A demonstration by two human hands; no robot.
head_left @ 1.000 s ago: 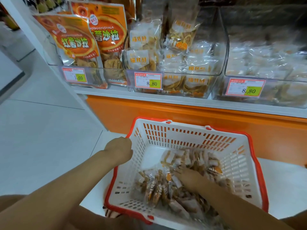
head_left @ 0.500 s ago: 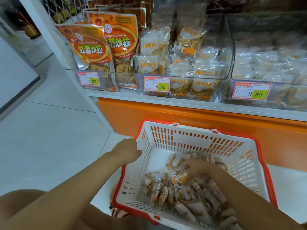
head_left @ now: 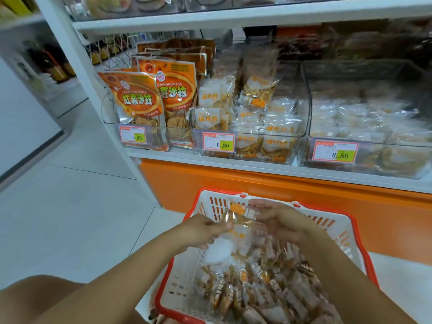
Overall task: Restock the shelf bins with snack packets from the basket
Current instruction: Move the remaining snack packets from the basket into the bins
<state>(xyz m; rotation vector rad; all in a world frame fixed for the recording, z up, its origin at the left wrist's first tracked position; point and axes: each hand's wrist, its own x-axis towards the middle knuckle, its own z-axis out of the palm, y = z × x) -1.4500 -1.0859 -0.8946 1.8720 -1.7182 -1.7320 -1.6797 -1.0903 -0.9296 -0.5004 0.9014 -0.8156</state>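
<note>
**Both hands hold clear snack packets above the basket**

The left hand (head_left: 203,231) and the right hand (head_left: 284,224) meet over the back half of the basket (head_left: 222,192), with a small bunch of held packets (head_left: 239,219) between them. The left hand's fingers are curled and pinch the near edge of the bunch. The right hand's fingers curve over its top and far side, so each hand is grasping the packets. Blur hides how many packets are in the bunch. They are clear wrappers with orange print, held above the basket's contents and below the level of the shelf.

The basket is white with slotted walls and a red rim, and it sits on the floor (head_left: 70,206) in front of the orange base panel (head_left: 233,181). A heap of loose packets (head_left: 268,288) of the same kind fills its near and right part.

On the shelf board (head_left: 233,163) stand three clear bins side by side. The left bin (head_left: 109,113) holds upright orange bags (head_left: 138,101). The middle bin (head_left: 271,134) is piled with similar clear packets and carries a price tag (head_left: 218,141) reading 8.80. The right bin (head_left: 374,141) is also full of clear packets, though blurred.
</note>
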